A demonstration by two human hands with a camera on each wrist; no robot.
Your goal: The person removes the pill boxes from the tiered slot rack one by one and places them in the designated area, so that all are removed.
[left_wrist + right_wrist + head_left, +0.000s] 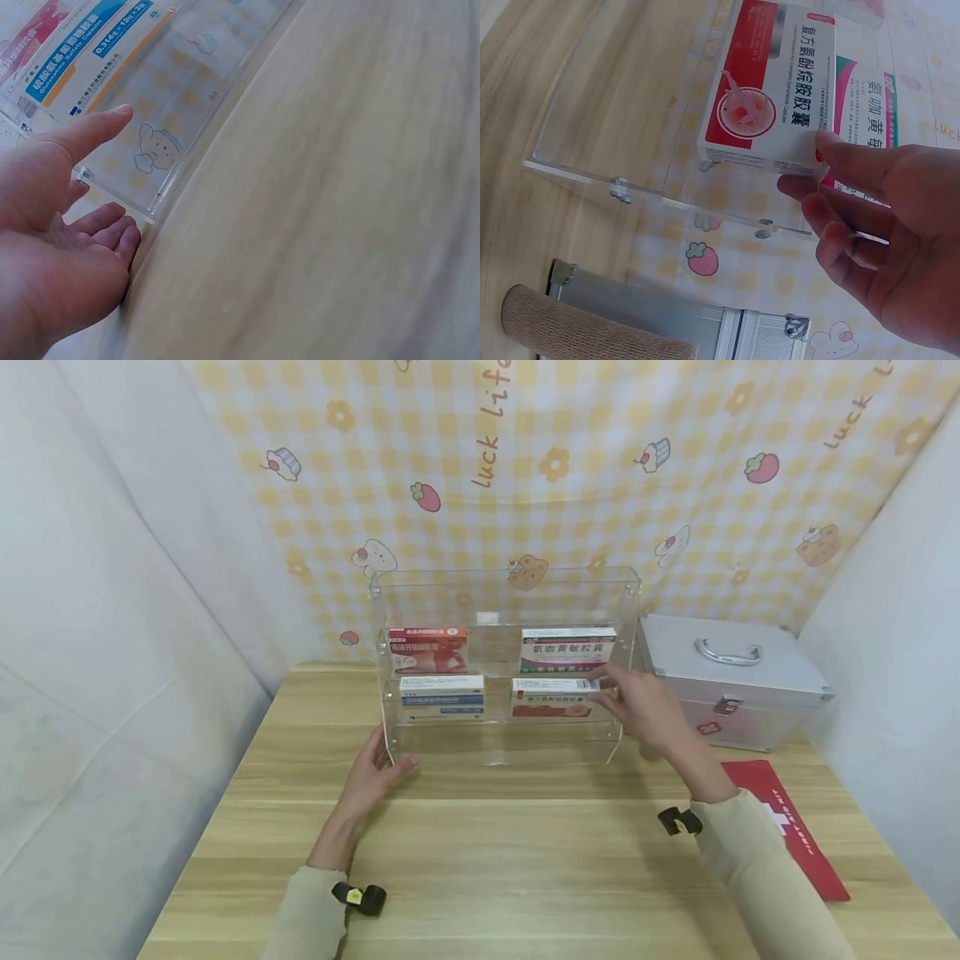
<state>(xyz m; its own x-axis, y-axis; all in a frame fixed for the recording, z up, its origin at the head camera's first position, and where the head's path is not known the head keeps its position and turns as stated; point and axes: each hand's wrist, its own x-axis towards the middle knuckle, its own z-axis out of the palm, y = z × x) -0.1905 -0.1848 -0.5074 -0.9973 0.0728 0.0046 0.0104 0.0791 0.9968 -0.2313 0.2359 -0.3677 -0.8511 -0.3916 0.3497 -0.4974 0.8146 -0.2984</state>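
A clear acrylic rack (495, 745) stands on the table with medicine boxes on two tiers. On the lower tier's right, my right hand (647, 708) pinches the end of a red and white medicine box (769, 82), thumb on its printed front. My left hand (371, 781) is at the rack's lower left corner, thumb straight out in front and the other fingers loosely bent beside the side panel (112, 196). Nearest to it is a blue and white medicine box (442, 700). Above sit a red medicine box (427, 652) and a white and green one (567, 652).
Right of the rack is a silver case (738, 685) with a handle and a latch. In front of the case lies a red first aid pouch (787, 827). A checked yellow cloth (465, 452) hangs behind, and white cloth (112, 635) hangs at the left.
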